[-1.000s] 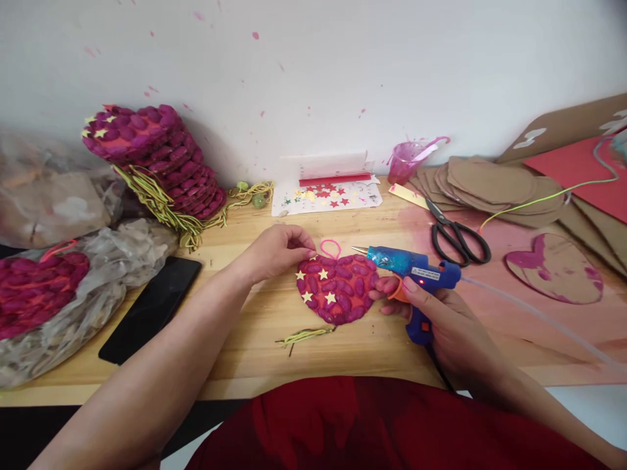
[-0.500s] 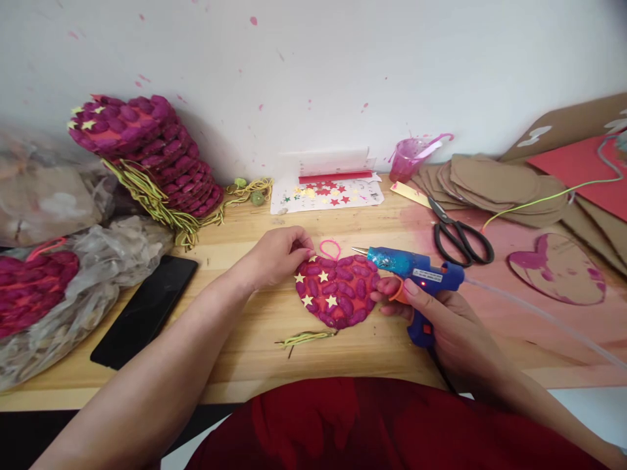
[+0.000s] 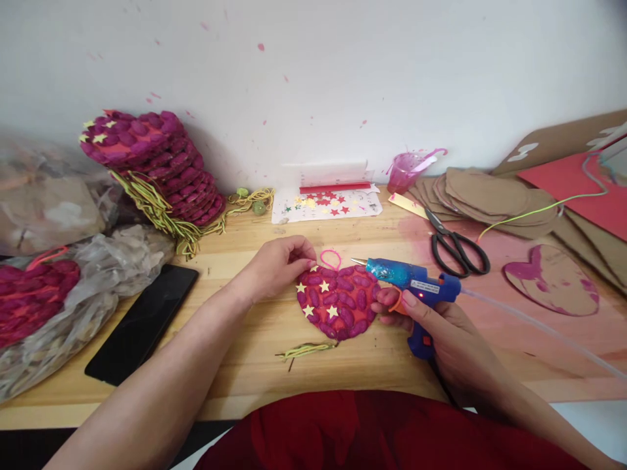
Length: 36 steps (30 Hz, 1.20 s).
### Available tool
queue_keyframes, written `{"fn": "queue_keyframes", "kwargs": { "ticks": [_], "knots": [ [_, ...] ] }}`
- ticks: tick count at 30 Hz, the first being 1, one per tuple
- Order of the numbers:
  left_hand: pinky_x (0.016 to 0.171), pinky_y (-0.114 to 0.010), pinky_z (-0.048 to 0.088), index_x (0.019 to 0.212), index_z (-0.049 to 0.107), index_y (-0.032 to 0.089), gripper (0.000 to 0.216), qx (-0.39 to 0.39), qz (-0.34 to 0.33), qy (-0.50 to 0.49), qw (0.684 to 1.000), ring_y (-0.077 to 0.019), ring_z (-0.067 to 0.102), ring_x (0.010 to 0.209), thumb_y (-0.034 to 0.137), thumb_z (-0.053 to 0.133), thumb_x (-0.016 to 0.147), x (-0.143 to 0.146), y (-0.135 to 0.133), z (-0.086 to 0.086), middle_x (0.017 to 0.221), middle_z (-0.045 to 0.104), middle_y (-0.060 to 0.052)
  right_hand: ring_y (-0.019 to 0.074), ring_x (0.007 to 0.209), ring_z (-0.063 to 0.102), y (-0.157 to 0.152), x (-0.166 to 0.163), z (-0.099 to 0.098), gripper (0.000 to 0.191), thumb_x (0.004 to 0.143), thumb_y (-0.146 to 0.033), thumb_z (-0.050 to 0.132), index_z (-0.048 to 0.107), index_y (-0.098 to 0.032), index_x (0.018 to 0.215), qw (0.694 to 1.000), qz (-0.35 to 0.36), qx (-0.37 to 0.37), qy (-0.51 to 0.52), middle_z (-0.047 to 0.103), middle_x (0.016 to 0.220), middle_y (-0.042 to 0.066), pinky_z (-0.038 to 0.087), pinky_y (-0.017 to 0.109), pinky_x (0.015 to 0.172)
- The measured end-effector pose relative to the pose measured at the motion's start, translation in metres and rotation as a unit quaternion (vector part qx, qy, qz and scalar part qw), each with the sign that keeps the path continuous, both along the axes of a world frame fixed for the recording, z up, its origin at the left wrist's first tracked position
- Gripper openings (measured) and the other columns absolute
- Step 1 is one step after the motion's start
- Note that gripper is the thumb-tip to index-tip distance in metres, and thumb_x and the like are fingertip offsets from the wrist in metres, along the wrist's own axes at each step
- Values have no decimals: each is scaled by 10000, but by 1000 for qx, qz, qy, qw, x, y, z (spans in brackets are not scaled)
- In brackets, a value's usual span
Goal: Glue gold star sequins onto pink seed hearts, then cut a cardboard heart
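Tipped view toward wall (image 3: 426, 78), curling left hand (image 3: 280, 266) at heart (image 3: 341, 301) on table (image 3: 245, 369), hold unclear, gripping glue gun (image 3: 396, 272) in right hand (image 3: 449, 325).

The heart (image 3: 341, 300) is purple and red, with pale yellow stars (image 3: 332, 312) and a pink loop (image 3: 331, 269). The glue gun (image 3: 392, 272) is blue, with an orange trigger (image 3: 399, 305) and a gold tip (image 3: 360, 262). The tassel (image 3: 309, 351) is yellow-green. The wall (image 3: 313, 72) is white with pink spots (image 3: 261, 47). The worktop (image 3: 245, 365) is light brown with a pink stain (image 3: 553, 372).

Heart (image 3: 345, 301) on table (image 3: 362, 372), phone (image 3: 142, 325) left, scissors (image 3: 445, 231) right, sheet (image 3: 366, 209) behind
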<state>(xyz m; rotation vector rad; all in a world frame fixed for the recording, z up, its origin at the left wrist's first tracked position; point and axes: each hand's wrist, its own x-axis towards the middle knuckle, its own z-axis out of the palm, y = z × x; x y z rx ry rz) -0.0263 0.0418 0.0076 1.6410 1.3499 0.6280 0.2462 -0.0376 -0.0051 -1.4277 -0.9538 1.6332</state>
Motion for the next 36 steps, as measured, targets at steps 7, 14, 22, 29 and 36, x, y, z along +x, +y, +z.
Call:
{"fn": "queue_keyframes", "kwargs": {
  "ticks": [7, 14, 22, 29, 36],
  "knots": [
    [671, -255, 487, 844, 714, 194, 138, -20, -18, -34, 999, -155, 636, 730, 279, 611, 808, 7, -4, -6, 799, 718, -18, 216, 843, 701, 5, 6, 3, 299, 845, -496, 707, 747, -226, 965, 998, -14, -9, 58, 766, 998, 66, 536, 325, 779],
    [698, -263, 495, 905, 729, 191, 185, 0, -19, -10, 1000, -167, 649, 770, 312, 603, 845, 12, -7, -4, 861, 745, -28, 223, 781, 713, 23, 1, 19, 258, 790, -480, 765, 749, -231, 854, 993, -38, 28, 106, 754, 886, 51, 578, 324, 685],
    [725, -309, 445, 864, 726, 203, 213, 223, -1, 224, 949, -194, 624, 782, 308, 545, 908, 9, 32, 11, 853, 724, -50, 231, 814, 731, 26, -7, 13, 253, 816, -469, 740, 727, -218, 840, 988, -56, 47, 133, 760, 951, 58, 585, 319, 684],
    [855, -451, 386, 932, 754, 213, 213, 336, -23, 379, 862, -306, 563, 1011, 231, 544, 905, 30, 84, -5, 971, 702, -112, 212, 790, 740, 29, -2, 10, 282, 834, -482, 715, 712, -201, 810, 984, -61, -4, 165, 774, 932, 70, 573, 285, 669],
    [844, -466, 334, 907, 768, 220, 226, 341, -42, 406, 847, -314, 518, 1025, 256, 545, 917, 43, 93, -8, 947, 689, -119, 153, 660, 703, 27, -3, 13, 277, 852, -471, 699, 700, -196, 818, 982, -63, -45, 174, 768, 824, 49, 561, 251, 659]
  ]
}}
